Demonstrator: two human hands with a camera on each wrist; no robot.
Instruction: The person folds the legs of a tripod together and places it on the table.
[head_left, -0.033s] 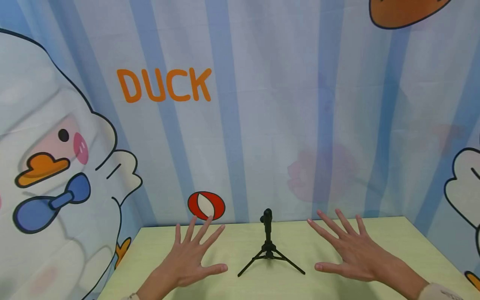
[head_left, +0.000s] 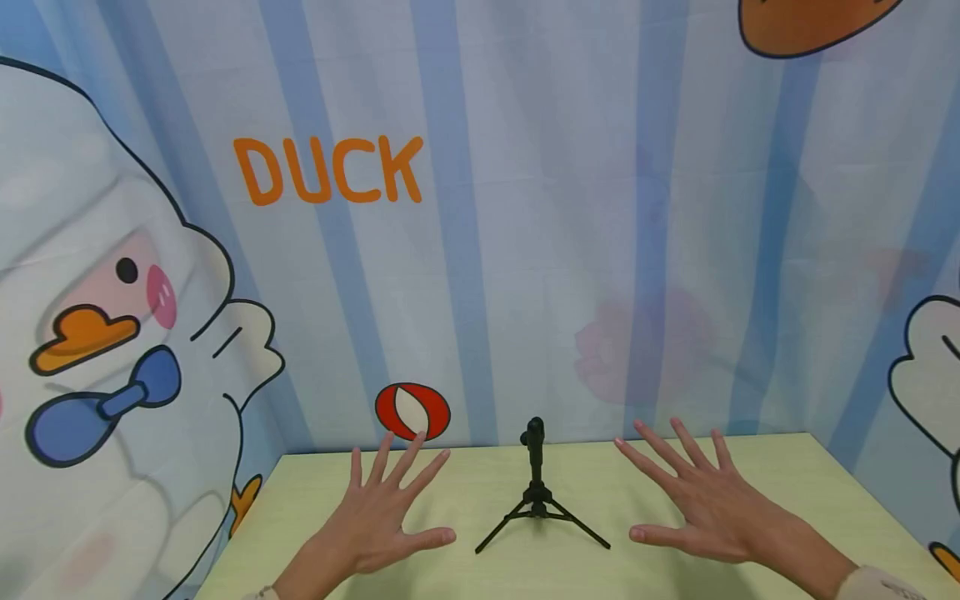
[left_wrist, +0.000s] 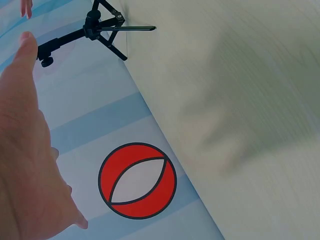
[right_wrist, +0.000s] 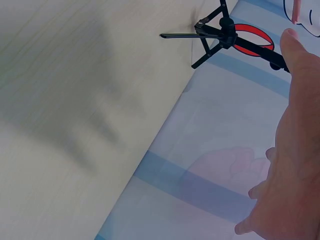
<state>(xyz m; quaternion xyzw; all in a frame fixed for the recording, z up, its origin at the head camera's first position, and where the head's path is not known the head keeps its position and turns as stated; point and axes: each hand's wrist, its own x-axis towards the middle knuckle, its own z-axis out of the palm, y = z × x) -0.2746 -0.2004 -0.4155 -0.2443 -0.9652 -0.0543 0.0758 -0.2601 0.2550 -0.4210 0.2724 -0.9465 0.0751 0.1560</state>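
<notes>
Apparently pre-grasp, left hand (head_left: 378, 523) and right hand (head_left: 708, 510) hover, fingers spread, flanking the mini tripod (head_left: 537, 493); gripping it calls for reaching inward.

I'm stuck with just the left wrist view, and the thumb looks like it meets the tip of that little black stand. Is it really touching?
Observer: No. The head view shows a gap of open space between the left hand and the black stand.
Visitor: Oh, a trick of the angle! I only see a sliver of finger at the top left of my picture, so what is the other hand doing?
Observer: In the head view, the right hand is on the other side of the stand, with its fingers spread and nothing held.
</notes>
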